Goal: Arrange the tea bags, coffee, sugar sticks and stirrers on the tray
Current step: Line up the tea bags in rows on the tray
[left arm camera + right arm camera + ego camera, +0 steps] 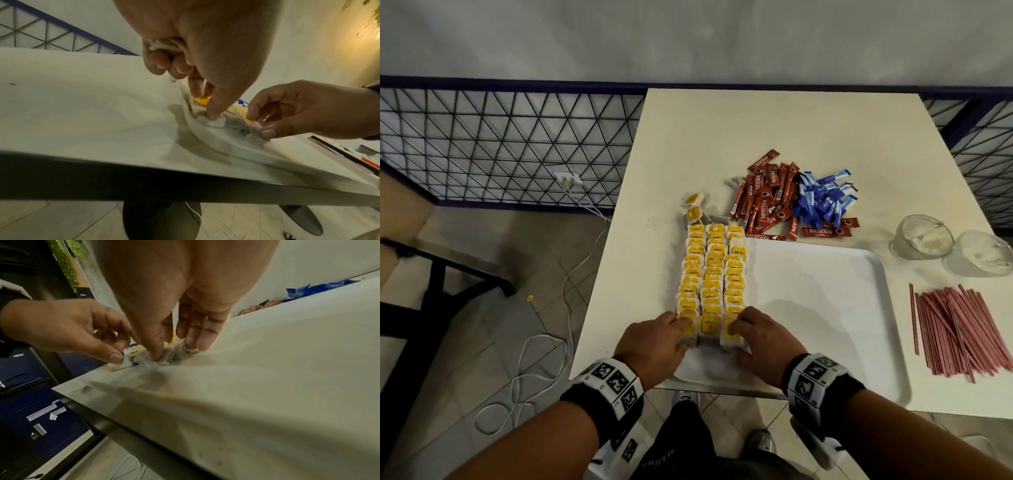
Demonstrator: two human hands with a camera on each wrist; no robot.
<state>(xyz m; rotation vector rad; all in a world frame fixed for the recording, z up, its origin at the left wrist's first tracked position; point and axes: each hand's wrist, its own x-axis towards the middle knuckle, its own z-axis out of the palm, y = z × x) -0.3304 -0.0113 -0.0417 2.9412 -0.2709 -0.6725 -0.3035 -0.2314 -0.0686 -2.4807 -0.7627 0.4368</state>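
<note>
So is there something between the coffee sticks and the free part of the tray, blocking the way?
Nothing visible blocks it. The coffee sticks lie just beyond the tray's far rim, and the tray is bare there. The tea bags fill only its left side, where both hands work.

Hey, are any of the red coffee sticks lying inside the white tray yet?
No: in the head view the coffee sticks lie in a pile on the table beyond the tray, whose far rim they only reach.
</note>
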